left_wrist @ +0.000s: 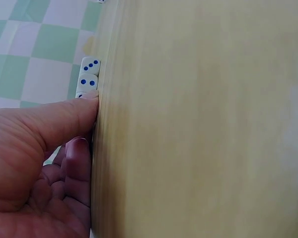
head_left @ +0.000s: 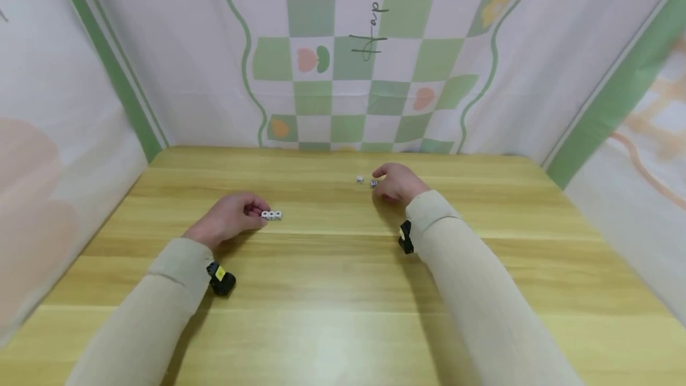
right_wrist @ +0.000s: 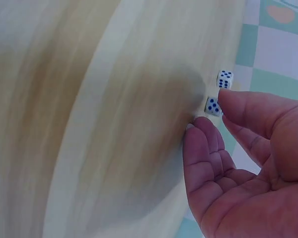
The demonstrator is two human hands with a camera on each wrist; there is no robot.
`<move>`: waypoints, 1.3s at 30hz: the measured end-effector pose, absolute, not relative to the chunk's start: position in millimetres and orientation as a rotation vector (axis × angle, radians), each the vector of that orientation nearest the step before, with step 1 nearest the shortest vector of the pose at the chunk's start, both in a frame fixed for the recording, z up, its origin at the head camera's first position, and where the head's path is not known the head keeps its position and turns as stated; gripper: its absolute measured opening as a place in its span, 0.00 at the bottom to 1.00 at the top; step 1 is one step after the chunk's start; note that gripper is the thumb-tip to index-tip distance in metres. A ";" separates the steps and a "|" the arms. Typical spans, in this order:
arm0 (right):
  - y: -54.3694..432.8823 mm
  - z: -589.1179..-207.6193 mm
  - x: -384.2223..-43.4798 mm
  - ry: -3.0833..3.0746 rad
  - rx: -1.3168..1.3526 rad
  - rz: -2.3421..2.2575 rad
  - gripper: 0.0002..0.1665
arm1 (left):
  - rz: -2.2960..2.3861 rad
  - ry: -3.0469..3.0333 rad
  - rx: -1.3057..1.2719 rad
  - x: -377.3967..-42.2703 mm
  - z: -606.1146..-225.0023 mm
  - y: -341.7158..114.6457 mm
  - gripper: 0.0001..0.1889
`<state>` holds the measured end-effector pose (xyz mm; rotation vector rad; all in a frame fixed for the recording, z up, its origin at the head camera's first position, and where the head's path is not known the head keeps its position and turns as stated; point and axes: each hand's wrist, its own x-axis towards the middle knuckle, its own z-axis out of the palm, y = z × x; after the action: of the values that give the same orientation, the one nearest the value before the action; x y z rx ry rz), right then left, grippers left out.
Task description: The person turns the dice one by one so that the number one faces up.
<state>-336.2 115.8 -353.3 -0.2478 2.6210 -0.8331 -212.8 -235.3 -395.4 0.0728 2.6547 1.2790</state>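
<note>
Three white dice (head_left: 271,215) stand side by side in a short row on the table's left half. My left hand (head_left: 230,216) pinches the row's left end between thumb and fingers. The left wrist view shows blue pips on the dice (left_wrist: 89,82), the nearest one partly hidden by the thumb. Farther back to the right, my right hand (head_left: 399,183) reaches around a single die (head_left: 373,183), thumb and fingers spread apart. That die (right_wrist: 213,106) shows five blue pips, with the thumb tip close beside it. Another die (head_left: 359,179) lies just beyond, to its left.
The wooden table (head_left: 321,290) stretches out beneath both arms. A hanging cloth (head_left: 354,94) with green checks borders its far edge, and further cloth panels stand at the left and right. Small black devices are strapped at both wrists.
</note>
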 end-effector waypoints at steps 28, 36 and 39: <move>102.2 -354.3 -332.6 2.798 -0.381 -0.414 0.12 | 1.284 2.666 0.083 -217.0 -395.7 -234.9 0.10; 97.8 -355.2 -327.1 2.838 -0.498 -0.373 0.08 | 1.280 2.667 0.055 -214.0 -394.8 -236.4 0.10; 97.4 -355.1 -323.0 2.833 -0.522 -0.409 0.10 | 1.283 2.671 0.064 -214.1 -395.8 -236.9 0.10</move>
<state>-323.0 97.4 -355.1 -0.5219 2.8330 -0.4093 -214.1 -236.9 -395.8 0.0639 2.6712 1.2831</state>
